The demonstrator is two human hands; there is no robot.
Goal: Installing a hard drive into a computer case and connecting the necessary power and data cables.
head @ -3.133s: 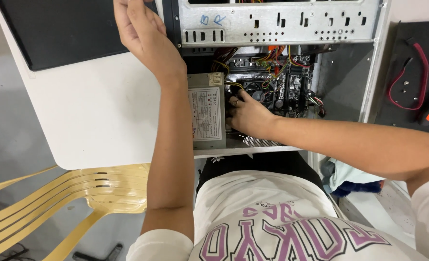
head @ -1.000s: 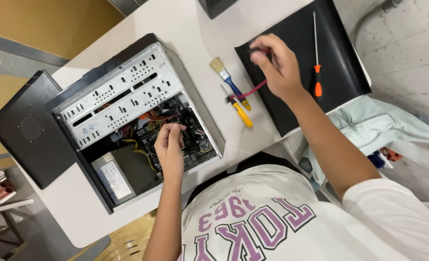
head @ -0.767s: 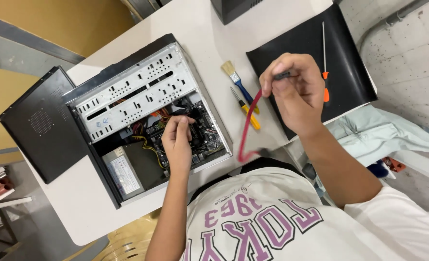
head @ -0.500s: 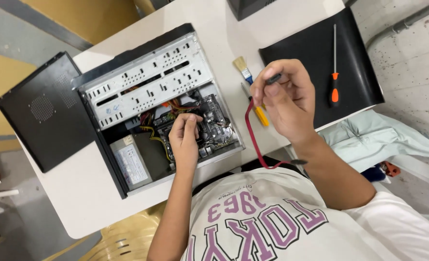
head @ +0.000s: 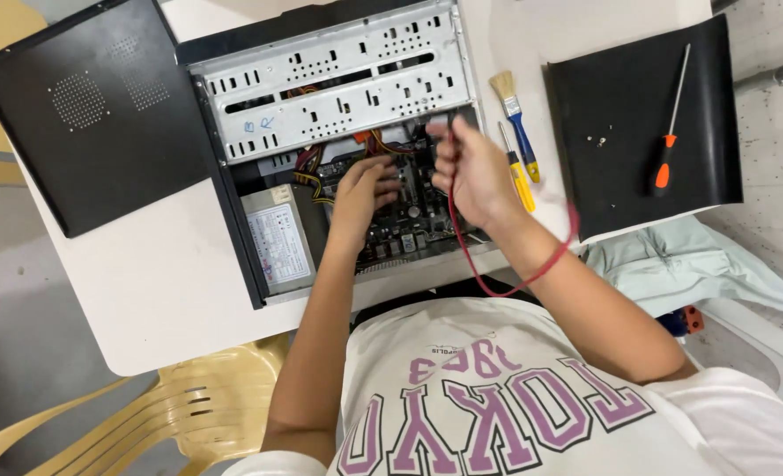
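Over the open computer case [head: 321,150], near the tabletop's [head: 171,291] front edge, our right hand [head: 475,172] pinches one end of a red cable [head: 497,286], which loops down past that edge. Our left hand [head: 363,198] reaches onto the motherboard [head: 404,225], fingers curled, grip unclear. Between case and black panel [head: 625,132] lie a brush [head: 515,119] and yellow screwdriver [head: 522,181]; an orange screwdriver [head: 669,132] rests on the panel toward the right edge.

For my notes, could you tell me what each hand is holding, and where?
The right hand pinches a red cable near its upper end. The left hand rests inside the open computer case; any hold there cannot be told.
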